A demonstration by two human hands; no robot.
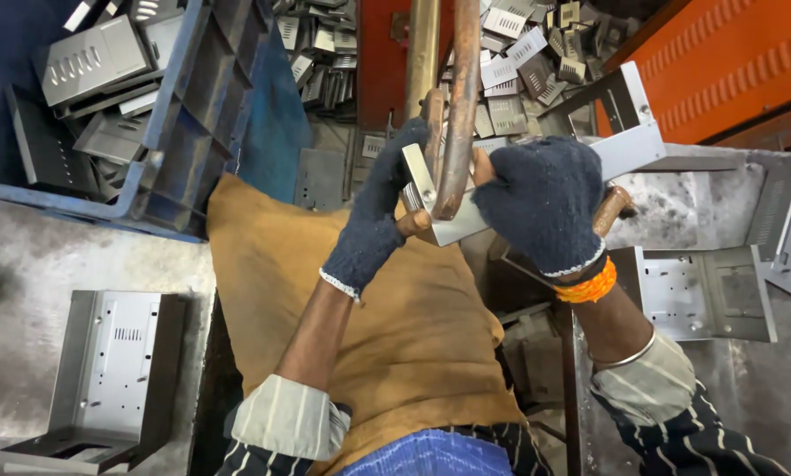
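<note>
Both gloved hands, left hand (379, 207) and right hand (543, 204), grip the bent metal bracket (620, 150) with closed fingers; it should stay square under the copper electrode (460, 115).

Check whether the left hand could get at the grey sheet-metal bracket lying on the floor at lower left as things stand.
Probably not right away. The left hand is gloved and closed on the metal piece held at the copper arm; it would have to let go first. Otherwise the bracket lies uncovered on that side.
</note>
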